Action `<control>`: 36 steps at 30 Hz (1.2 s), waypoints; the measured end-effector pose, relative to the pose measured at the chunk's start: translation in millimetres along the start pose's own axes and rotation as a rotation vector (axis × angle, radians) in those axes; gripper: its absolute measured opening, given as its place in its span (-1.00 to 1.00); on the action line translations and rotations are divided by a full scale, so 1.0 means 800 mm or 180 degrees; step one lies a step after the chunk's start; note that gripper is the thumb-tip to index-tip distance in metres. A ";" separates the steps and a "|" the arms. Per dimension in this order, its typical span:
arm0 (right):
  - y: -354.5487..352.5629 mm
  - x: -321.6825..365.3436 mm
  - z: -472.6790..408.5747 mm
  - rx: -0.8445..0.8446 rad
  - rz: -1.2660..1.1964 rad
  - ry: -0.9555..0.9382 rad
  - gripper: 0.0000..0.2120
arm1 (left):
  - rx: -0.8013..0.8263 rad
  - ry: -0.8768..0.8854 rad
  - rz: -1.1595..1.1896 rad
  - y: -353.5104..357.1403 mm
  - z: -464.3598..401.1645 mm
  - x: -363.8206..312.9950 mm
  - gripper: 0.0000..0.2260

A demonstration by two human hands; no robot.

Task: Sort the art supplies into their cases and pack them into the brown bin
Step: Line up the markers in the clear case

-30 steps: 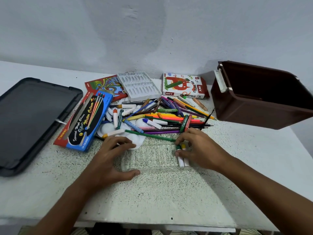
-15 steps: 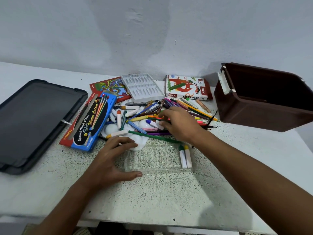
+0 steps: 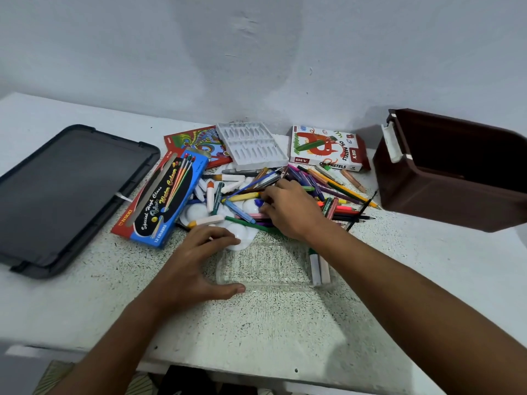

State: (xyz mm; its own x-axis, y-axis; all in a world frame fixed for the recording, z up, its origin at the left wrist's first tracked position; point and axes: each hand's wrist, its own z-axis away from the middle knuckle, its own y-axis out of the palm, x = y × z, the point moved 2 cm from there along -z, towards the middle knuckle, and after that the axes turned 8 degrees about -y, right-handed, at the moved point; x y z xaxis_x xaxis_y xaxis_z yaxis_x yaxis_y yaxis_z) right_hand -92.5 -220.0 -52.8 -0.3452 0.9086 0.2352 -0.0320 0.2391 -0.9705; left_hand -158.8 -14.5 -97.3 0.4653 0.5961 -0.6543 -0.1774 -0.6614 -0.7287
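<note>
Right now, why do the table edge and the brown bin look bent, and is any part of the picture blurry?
Head view: wide-angle lens bows the table edge and tilts the brown bin; soft, even light, faint shadows under the arms; right hand slightly smeared over the pile of art supplies; clear tray hard to see, only faint glints on its rim.

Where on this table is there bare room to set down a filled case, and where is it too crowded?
Free: the near strip between the clear tray and the table front edge, and the patch right of the tray, before the brown bin. Crowded: the pile of pens and crayons between the blue box and the bin, where the right hand reaches.
</note>
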 end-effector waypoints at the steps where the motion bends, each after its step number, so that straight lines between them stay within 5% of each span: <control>1: -0.001 0.000 0.000 -0.0011 -0.0072 0.0010 -0.73 | -0.0008 0.0013 0.0010 0.000 0.000 0.000 -0.33; 8: -0.038 -0.013 0.019 -0.0405 -0.1815 0.0413 -0.74 | -0.0026 0.0013 0.0024 0.001 0.001 -0.001 -0.34; 13: -0.057 -0.030 0.051 -0.0308 -0.2384 0.0514 -0.77 | -0.0020 0.0001 0.0014 0.001 0.001 -0.001 -0.33; 28: -0.029 -0.039 0.103 0.0330 -0.1599 0.0598 -0.89 | -0.0017 0.0016 0.0011 0.001 0.000 0.000 -0.35; 36: -0.027 -0.040 0.110 0.0399 -0.0989 0.0315 -0.72 | -0.0002 -0.0003 -0.0010 0.002 0.000 -0.001 -0.35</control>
State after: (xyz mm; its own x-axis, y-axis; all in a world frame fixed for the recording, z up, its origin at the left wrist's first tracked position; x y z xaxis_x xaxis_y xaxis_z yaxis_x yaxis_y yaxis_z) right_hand -163.3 -284.6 -44.0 -0.2083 0.8294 0.5184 -0.2383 0.4710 -0.8493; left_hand -159.5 -16.1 -98.2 0.4649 0.5986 -0.6523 -0.1754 -0.6599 -0.7306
